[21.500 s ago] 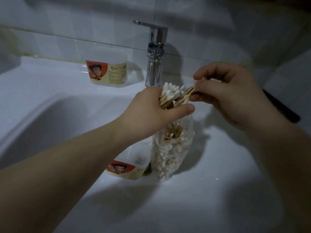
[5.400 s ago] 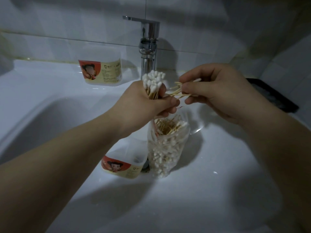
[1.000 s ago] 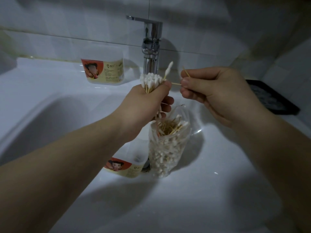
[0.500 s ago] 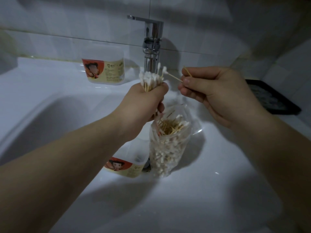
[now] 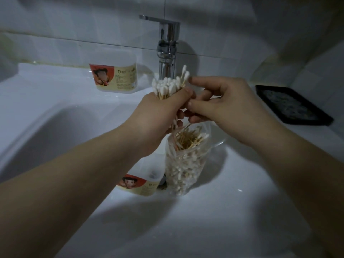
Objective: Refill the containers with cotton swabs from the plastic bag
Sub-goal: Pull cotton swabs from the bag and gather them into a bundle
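My left hand grips an upright bundle of cotton swabs, white tips up, above the sink. My right hand is close against it on the right; its index fingertip touches the tallest swab tips and its thumb meets the left hand's fingers. Whether it pinches a swab is hidden. Below the hands stands a clear plastic bag full of swabs, its top open. A clear labelled container lies beside the bag in the basin, partly behind my left forearm. A second labelled container stands on the sink's back ledge.
A chrome tap rises right behind the hands. The white sink basin falls away to the left. A dark rectangular tray lies on the counter at the right, against the tiled wall.
My right hand has moved left against the bundle; the single swab it was holding out now stands among the others in my left hand.
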A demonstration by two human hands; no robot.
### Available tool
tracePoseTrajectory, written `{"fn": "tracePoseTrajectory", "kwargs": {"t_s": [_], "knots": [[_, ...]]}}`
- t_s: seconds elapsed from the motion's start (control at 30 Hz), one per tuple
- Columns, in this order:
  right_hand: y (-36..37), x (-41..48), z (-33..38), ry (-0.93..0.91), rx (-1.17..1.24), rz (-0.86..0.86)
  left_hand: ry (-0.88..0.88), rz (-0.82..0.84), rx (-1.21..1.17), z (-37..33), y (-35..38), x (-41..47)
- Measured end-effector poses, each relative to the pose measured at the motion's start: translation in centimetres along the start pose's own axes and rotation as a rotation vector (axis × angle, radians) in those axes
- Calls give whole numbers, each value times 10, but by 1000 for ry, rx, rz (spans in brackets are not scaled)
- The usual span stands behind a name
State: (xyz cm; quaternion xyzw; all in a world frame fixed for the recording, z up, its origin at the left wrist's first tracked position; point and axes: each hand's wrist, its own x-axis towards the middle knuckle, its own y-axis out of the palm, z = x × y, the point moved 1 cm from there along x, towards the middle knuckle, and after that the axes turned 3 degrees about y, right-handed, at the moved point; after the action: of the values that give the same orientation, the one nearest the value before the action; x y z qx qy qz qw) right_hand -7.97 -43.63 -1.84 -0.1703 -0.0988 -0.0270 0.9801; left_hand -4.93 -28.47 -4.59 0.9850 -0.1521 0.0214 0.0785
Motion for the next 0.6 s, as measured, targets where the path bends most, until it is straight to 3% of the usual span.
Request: {"fn": "tracePoseTrajectory", "kwargs": {"t_s": [0.17,0.3,0.4,0.6], "knots": [[-10,-1,4,-79,-257,-1,-4,-121,-85,-3,-6,5],[-10,-4,4,-119,-589,260,6,-154,-213,-7,-6,4],[-3,-6,-1,-121,-782,377,15,-188,-182,-7,-5,5],[10,-11,-1,-108,-865,469,-3,-126,-226,-6,-4,3]]}}
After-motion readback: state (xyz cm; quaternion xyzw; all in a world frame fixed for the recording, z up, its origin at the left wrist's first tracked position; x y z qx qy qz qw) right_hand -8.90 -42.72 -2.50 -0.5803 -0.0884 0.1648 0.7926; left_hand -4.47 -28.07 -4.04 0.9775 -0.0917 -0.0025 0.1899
